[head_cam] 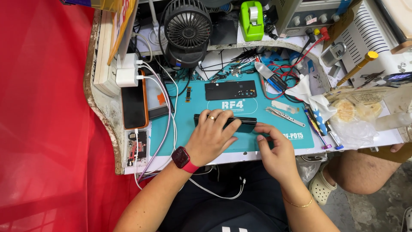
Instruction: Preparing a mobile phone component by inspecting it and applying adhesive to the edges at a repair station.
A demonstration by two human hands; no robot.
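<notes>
A dark phone [244,123] lies across the teal work mat [189,129] near the table's front edge. My left hand [212,135], with a ring and a red wrist watch, rests on top of the phone and presses it down. At the phone's right end, the fingers of my right hand [274,150] touch its lower corner. A second black phone back [230,90] lies further back on the mat.
A black fan [188,25], a green tape dispenser [252,19] and a bench power supply stand at the back. Tweezers [284,116], screwdrivers [317,126], white cloth and red leads lie right. An orange-cased phone [134,105], chargers and cables sit left. Red fabric hangs at left.
</notes>
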